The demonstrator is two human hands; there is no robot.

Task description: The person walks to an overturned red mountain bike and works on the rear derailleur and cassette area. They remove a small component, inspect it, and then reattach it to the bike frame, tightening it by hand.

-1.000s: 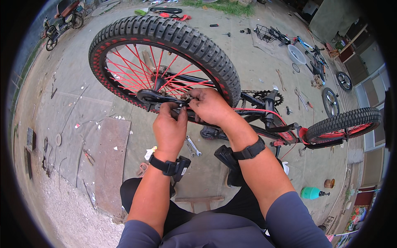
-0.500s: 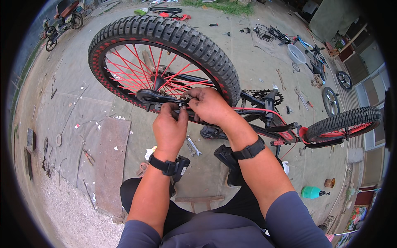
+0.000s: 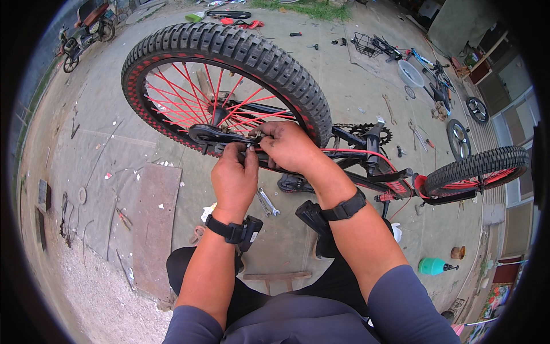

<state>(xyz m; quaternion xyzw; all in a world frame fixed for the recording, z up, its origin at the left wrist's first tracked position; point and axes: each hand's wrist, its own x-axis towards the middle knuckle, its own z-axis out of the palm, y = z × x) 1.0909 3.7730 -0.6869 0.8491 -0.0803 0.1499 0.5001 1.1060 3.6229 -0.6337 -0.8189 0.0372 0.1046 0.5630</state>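
Okay, from my remote feed: the black arm (image 3: 220, 136) sits beside the red-spoked wheel (image 3: 218, 116). My left hand (image 3: 234, 172) and right hand (image 3: 287, 146) have fingers closed on its right end, probably paired for steadiness; can't tell what small part's pinched. Spanners (image 3: 268, 202) lie nearby, presumably for easy reach.

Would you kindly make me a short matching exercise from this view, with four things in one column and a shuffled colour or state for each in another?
Column one:
1. Left hand
2. Bottle with a black nozzle
3. Two wrenches
4. Round basin

Column two:
A. Whitish
B. Silver, lying close together
C. Touching the bicycle
D. Turquoise

Right pairs: 1-C, 2-D, 3-B, 4-A.
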